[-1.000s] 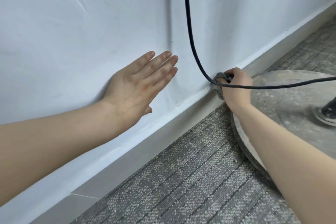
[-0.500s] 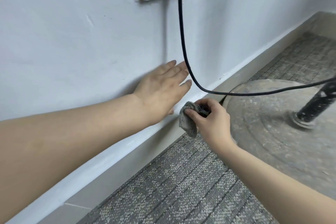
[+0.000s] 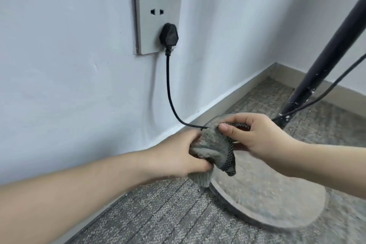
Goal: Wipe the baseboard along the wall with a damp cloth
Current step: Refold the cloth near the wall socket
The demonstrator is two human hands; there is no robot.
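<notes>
Left hand [image 3: 178,154], right hand [image 3: 255,134] pinch cloth [image 3: 212,148], clear of baseboard [image 3: 251,84]: refolding, likely. Next: press it on baseboard, 1 o'clock, under cord [image 3: 169,89].

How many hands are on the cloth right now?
2. The left hand grips the cloth at its lower left; the right hand pinches its top edge, above the round base.

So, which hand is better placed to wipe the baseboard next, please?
Probably the left hand: it grips the cloth nearest the baseboard; the right hand pinches its edge over the stand base.
</notes>
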